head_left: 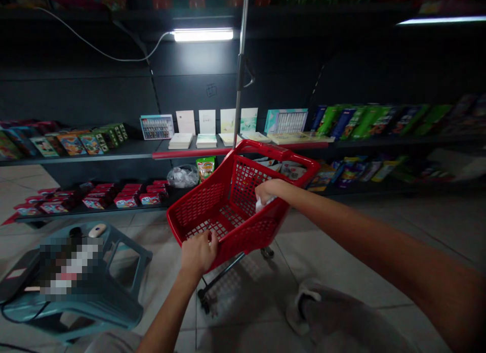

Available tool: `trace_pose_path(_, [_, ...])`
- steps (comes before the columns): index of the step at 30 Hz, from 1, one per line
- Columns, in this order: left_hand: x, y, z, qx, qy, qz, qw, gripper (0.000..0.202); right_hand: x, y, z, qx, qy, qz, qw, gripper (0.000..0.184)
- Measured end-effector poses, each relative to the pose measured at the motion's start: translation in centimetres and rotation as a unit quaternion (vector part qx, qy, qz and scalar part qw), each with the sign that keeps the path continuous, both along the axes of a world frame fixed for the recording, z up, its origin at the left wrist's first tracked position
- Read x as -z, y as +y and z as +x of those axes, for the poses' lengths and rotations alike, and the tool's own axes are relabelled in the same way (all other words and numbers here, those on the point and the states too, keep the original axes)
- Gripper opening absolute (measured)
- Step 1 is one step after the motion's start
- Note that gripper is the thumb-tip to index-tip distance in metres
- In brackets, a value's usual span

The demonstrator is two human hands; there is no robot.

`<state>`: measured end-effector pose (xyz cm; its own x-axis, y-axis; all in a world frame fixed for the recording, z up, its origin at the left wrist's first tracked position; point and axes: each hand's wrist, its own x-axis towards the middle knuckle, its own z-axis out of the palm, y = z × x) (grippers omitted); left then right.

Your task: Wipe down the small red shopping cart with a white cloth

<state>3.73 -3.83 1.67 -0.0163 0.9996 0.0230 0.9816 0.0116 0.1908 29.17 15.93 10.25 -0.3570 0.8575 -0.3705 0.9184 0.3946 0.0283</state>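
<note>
Two hands: both are at a red plastic basket (273, 151) on a wheeled trolley frame (222, 277).
Left hand (199, 252): fingers wrap closed around the basket's near rim.
Right hand (269, 191): fingers curl almost shut over a small white item (260, 206), just inside the basket wall.
Nearby: dark store shelves (87, 153) with boxed goods, and a teal plastic stool (114, 236) at left.
Hidden: fingers cover most of the white item; an object (70, 269) on the stool is pixelated, so I cannot tell its kind.

teal plastic stool (94, 302) near dark store shelves (379, 143)
</note>
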Motion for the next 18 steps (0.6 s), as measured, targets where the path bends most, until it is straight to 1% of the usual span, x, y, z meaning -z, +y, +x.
trace_pose_path(2, [0.0, 0.6, -0.4, -0.001, 0.010, -0.001, 1.000, 0.051, -1.0, -0.3, 1.8, 0.011, -0.053, -0.002, 0.999, 0.014])
trace_pose_path(3, [0.0, 0.8, -0.6, -0.002, 0.014, -0.004, 1.000, 0.050, -1.3, -0.8, 2.6, -0.001, -0.054, 0.019, 0.998, 0.018])
trace_pose_path(4, [-0.1, 1.1, -0.8, -0.001, 0.016, -0.007, 1.000, 0.050, -1.4, -1.6, 3.4, -0.024, -0.030, 0.065, 0.997, 0.022])
trace_pose_path(5, [-0.1, 1.4, -1.0, 0.002, 0.017, -0.010, 1.000, 0.050, -1.3, -2.7, 4.2, -0.048, 0.011, 0.129, 0.990, 0.026])
trace_pose_path(6, [-0.2, 1.6, -1.2, 0.005, 0.020, -0.015, 1.000, 0.051, -0.9, -4.0, 4.9, -0.067, 0.063, 0.201, 0.975, 0.030])
trace_pose_path(7, [-0.3, 1.9, -1.3, 0.009, 0.024, -0.020, 0.999, 0.052, -0.2, -5.5, 5.5, -0.073, 0.117, 0.276, 0.951, 0.034])
trace_pose_path(8, [-0.3, 2.1, -1.4, 0.016, 0.028, -0.026, 0.999, 0.053, 0.7, -6.9, 6.2, -0.063, 0.169, 0.348, 0.920, 0.036])
trace_pose_path(9, [-0.4, 2.2, -1.4, 0.026, 0.032, -0.031, 0.999, 0.055, 2.0, -8.3, 6.7, -0.036, 0.213, 0.409, 0.887, 0.037])
trace_pose_path(11, [-0.4, 2.6, -1.4, 0.043, 0.040, -0.038, 0.998, 0.057, 5.0, -10.3, 7.7, 0.047, 0.283, 0.491, 0.822, 0.035])
trace_pose_path(13, [-0.3, 3.0, -1.3, 0.057, 0.045, -0.045, 0.996, 0.061, 8.4, -11.0, 8.1, 0.149, 0.331, 0.520, 0.773, 0.037])
trace_pose_path(14, [-0.3, 3.1, -1.2, 0.062, 0.047, -0.048, 0.996, 0.063, 10.0, -11.0, 8.0, 0.200, 0.347, 0.512, 0.759, 0.039])
trace_pose_path(15, [-0.3, 3.3, -1.0, 0.068, 0.048, -0.050, 0.995, 0.064, 11.5, -10.8, 7.6, 0.245, 0.353, 0.494, 0.756, 0.040])
trace_pose_path(16, [-0.2, 3.4, -0.8, 0.075, 0.050, -0.051, 0.995, 0.065, 12.9, -10.7, 7.0, 0.276, 0.347, 0.470, 0.764, 0.042])
trace_pose_path(17, [-0.2, 3.5, -0.7, 0.083, 0.051, -0.051, 0.994, 0.066, 14.0, -10.7, 6.0, 0.294, 0.326, 0.443, 0.782, 0.044])
trace_pose_path(18, [-0.2, 3.6, -0.5, 0.089, 0.052, -0.050, 0.993, 0.068, 14.9, -10.9, 4.6, 0.299, 0.293, 0.417, 0.807, 0.046])
